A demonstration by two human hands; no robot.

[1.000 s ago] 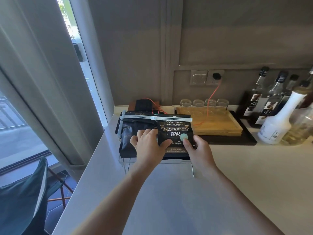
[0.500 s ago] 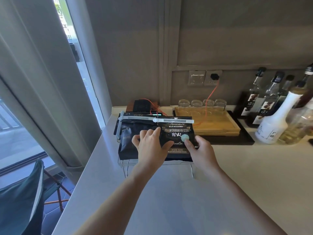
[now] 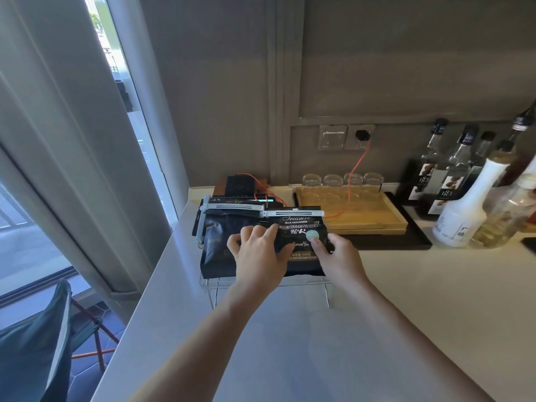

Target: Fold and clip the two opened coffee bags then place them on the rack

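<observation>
Two black coffee bags lie side by side on a clear acrylic rack point(image 3: 327, 288) at the counter's left end. The plain dark bag point(image 3: 216, 242) is on the left, the labelled Blue Mountain bag point(image 3: 300, 227) on the right. A white clip point(image 3: 232, 206) shuts the left bag's folded top, and another white clip point(image 3: 293, 213) shuts the right one. My left hand point(image 3: 258, 253) rests on top where the bags meet, fingers spread. My right hand point(image 3: 339, 256) grips the labelled bag's right edge, thumb by its round valve.
A wooden tray point(image 3: 374, 224) with several upturned glasses sits on a black tray behind the rack. Syrup bottles point(image 3: 461, 216) stand at the right. An orange cable point(image 3: 359, 158) runs from the wall socket to a black device point(image 3: 239, 185). The window and counter edge are on the left.
Both hands stay on the bags on the rack. The left fingers have shifted slightly on the bag tops. The bags themselves have hardly moved.
</observation>
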